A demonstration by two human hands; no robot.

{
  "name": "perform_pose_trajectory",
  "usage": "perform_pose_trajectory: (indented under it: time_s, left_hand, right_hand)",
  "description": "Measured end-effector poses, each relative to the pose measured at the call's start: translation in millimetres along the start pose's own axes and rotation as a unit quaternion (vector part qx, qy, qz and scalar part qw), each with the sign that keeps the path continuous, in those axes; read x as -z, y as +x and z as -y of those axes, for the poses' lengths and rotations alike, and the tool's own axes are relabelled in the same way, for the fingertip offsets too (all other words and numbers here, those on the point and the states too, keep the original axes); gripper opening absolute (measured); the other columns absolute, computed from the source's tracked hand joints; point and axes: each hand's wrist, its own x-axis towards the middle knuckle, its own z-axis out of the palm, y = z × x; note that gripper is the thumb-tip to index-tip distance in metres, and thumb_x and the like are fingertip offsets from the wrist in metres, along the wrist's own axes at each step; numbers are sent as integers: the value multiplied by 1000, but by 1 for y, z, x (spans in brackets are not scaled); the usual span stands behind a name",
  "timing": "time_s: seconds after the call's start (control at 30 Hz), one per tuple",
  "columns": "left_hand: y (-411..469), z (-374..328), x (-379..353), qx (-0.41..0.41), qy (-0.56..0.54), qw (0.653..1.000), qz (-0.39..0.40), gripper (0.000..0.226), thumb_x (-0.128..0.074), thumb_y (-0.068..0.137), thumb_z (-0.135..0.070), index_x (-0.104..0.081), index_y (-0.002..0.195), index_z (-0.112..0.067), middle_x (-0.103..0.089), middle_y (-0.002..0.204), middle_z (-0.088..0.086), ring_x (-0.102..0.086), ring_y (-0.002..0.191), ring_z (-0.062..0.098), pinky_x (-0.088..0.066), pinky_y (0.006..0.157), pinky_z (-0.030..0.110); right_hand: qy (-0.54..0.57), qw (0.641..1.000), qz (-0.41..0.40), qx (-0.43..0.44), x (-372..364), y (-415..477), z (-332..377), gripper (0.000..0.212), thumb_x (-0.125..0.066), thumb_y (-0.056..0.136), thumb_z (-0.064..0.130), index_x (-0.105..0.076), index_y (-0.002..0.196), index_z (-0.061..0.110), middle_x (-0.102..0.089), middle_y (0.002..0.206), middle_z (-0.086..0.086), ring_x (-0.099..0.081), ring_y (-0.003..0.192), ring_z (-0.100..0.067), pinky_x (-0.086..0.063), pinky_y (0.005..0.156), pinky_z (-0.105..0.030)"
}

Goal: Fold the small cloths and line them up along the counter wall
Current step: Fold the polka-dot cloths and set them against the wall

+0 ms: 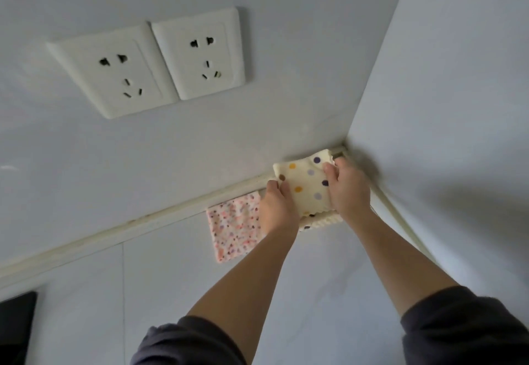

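A cream cloth with purple, orange and brown dots (305,184) lies folded in the counter corner against the back wall. My left hand (277,207) holds its left edge, thumb on top. My right hand (347,190) grips its right side, thumb pressing on the top face. Beneath it, a second cream dotted layer (320,223) shows at the near edge. A folded pink speckled cloth (234,230) lies flat just left of it, its far edge at the wall strip.
Two white wall sockets (151,61) sit on the back wall above the counter. A side wall (446,107) closes the corner on the right. A dark object (15,327) stands at the counter's left edge. A pale sealing strip (114,236) runs along the wall base.
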Motion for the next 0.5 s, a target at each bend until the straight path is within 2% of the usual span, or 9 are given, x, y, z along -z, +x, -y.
perform_pose_trajectory:
  time_s: [0.07,0.17,0.23,0.3,0.37,0.4,0.47,0.5]
  left_hand:
    - [5,6,-7,20,36,999,9,30,-30,102,-34,-48,99,-10,-50,83,-1,-54,82,24,-40,67,31]
    - [8,7,-10,19,64,998,10,26,-31,102,-32,-44,103,-9,-46,80,-2,-52,77,24,-37,62,31]
    - [7,5,-7,0,76,997,4,16,-35,100,-30,-36,104,-14,-49,91,1,-55,82,25,-37,63,32]
    - [4,9,1,-96,137,985,-51,23,-43,96,-27,-37,115,-14,-50,102,0,-57,89,23,-40,65,33]
    - [-1,20,6,-260,219,935,-98,38,-46,90,-27,-45,125,-12,-55,117,2,-57,101,22,-46,76,34]
    - [-4,26,3,-319,260,908,-82,43,-43,89,-29,-47,129,-11,-55,127,4,-55,112,23,-47,84,38]
    - [-6,40,-5,-368,345,863,-17,53,-31,95,-36,-44,138,-8,-44,145,8,-41,135,24,-40,102,48]
    - [-5,44,-8,-361,376,853,14,58,-22,98,-40,-39,142,-6,-37,150,9,-32,140,24,-35,107,52]
  right_hand:
    - [-57,998,29,2,-11,4,-3,31,-40,101,34,-55,93,8,-65,81,-15,-60,82,-35,-33,59,-32]
    - [-92,995,42,-6,-23,6,-6,30,-41,100,35,-55,107,10,-67,92,-12,-62,89,-35,-34,61,-32]
    - [-85,996,-6,4,-19,5,-5,26,-49,96,29,-54,114,11,-66,100,-11,-61,93,-35,-40,65,-36]
    - [-83,990,-85,76,-9,1,-7,30,-54,91,19,-54,119,7,-63,110,-12,-59,100,-35,-47,76,-42]
    - [-76,976,-121,164,-4,-4,-10,36,-50,91,15,-53,126,5,-59,124,-13,-54,114,-33,-46,92,-46]
    - [-76,971,-102,203,-3,-8,-11,39,-45,93,18,-52,129,5,-56,132,-12,-50,123,-31,-43,99,-47]
    - [-109,962,-10,251,-8,-16,-13,49,-32,96,28,-48,137,8,-46,145,-9,-39,136,-26,-34,107,-52]
    - [-135,956,48,257,-11,-19,-15,54,-26,96,33,-43,141,10,-38,151,-5,-31,141,-24,-30,109,-55]
